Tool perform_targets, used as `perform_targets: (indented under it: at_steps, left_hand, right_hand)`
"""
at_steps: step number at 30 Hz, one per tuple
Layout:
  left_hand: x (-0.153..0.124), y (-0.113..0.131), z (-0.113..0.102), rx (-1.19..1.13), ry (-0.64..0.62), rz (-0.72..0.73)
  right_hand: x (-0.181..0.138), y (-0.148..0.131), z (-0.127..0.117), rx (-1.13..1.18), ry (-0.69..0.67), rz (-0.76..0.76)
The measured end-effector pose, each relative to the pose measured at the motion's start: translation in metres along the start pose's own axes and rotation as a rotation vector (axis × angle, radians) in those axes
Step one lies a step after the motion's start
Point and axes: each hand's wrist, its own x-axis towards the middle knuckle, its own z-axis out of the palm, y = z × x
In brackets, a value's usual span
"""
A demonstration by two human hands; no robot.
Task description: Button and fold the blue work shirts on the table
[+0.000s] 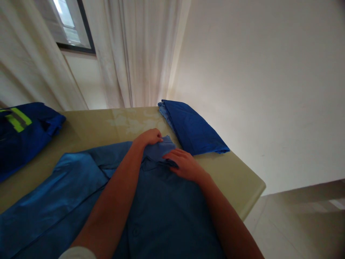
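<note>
A blue buttoned shirt (167,205) lies spread over the near part of the table, one sleeve (72,172) stretching to the left. My left hand (151,136) is closed on a lighter blue edge of the shirt at its far end, fingers pinched together. Just to the right, my right hand (183,163) rests on the shirt near the collar area, its fingers curled over a dark fold of the cloth. The tips of the right fingers are partly hidden in the fabric.
A folded dark blue garment (192,126) lies at the table's far right edge. Another blue garment with a yellow-green reflective strip (18,120) is at the left. Curtains (145,54) and a wall (256,90) stand behind the yellowish table (229,176).
</note>
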Motion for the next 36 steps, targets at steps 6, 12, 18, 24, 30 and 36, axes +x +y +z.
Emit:
perform_targets:
  at_steps: [6, 12, 18, 24, 30, 36]
  left_hand:
    - [-0.002, -0.015, -0.003, -0.005, -0.054, -0.054]
    - [0.000, -0.024, 0.000, 0.052, -0.051, -0.117]
    - [0.000, -0.022, 0.000, 0.083, -0.039, -0.129]
    - [-0.001, -0.014, 0.001, 0.029, -0.111, -0.062]
    - [0.000, -0.020, 0.002, 0.058, -0.118, -0.096]
    - [0.007, -0.010, 0.008, -0.001, 0.098, -0.136]
  right_hand:
    - [-0.004, 0.012, -0.004, 0.011, -0.109, 0.110]
    - [-0.008, 0.016, -0.013, -0.054, -0.053, 0.140]
    - [-0.013, 0.022, -0.010, -0.023, -0.069, 0.230]
    - [-0.010, 0.029, -0.007, -0.191, -0.026, 0.314]
    - [-0.011, 0.031, -0.009, -0.329, -0.028, 0.400]
    - [-0.008, 0.019, -0.012, -0.158, 0.065, 0.290]
